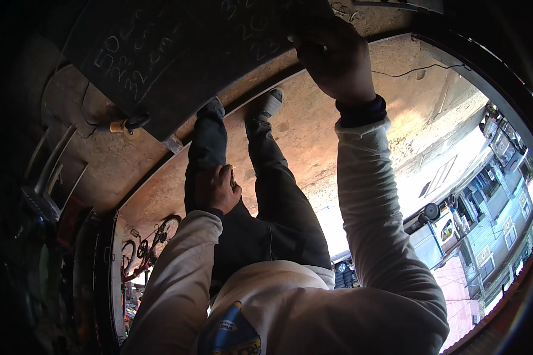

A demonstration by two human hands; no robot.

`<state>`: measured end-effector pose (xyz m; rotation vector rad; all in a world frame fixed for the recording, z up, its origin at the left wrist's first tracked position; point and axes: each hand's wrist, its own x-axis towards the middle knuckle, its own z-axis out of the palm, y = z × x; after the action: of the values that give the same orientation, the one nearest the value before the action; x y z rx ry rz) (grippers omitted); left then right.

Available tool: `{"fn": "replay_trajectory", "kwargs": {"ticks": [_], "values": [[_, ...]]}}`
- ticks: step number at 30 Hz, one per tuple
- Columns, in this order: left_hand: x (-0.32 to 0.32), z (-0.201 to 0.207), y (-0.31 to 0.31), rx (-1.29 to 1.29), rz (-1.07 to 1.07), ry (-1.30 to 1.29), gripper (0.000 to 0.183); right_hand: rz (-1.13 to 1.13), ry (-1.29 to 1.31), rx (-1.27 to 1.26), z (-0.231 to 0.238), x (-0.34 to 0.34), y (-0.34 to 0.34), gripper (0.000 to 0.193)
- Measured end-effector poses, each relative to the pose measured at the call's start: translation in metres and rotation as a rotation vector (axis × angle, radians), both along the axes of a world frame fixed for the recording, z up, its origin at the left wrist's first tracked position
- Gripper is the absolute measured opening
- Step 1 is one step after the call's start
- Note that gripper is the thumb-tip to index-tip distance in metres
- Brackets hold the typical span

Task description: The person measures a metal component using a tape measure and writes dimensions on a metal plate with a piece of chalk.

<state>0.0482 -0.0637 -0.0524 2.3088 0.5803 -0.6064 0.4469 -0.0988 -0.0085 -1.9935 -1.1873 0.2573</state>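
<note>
A dark board (177, 59) with white handwritten marks stretches across the top of the view. My right hand (337, 62) is raised against its right part, fingers pinched. A small white tip, which looks like a piece of chalk (291, 38), shows at those fingers; deep shadow hides the rest of the grip. Down by my left thigh is my left hand (214, 188), its fingers curled closed. Something small and dark seems to sit in that fist, but I cannot make out what.
A yellow and black tool (122, 127) with a cord lies beside the board's lower left edge. Dark metal pieces (50, 183) stand at the left. Behind me are a bicycle (154, 245), a sunlit opening and a parked vehicle (438, 234). A thin cable (397, 76) crosses the floor.
</note>
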Motion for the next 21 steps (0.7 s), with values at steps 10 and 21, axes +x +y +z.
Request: {"fn": "replay_trajectory", "kwargs": {"ticks": [10, 21], "values": [[-0.001, -0.001, -0.001, -0.024, -0.002, 0.020, 0.044, -0.008, -0.024, -0.064, -0.001, -0.003, 0.001, 0.016], [-0.004, -0.005, -0.002, -0.050, 0.026, 0.027, 0.045, -0.016, -0.037, -0.053, -0.003, -0.001, 0.001, 0.015]]}}
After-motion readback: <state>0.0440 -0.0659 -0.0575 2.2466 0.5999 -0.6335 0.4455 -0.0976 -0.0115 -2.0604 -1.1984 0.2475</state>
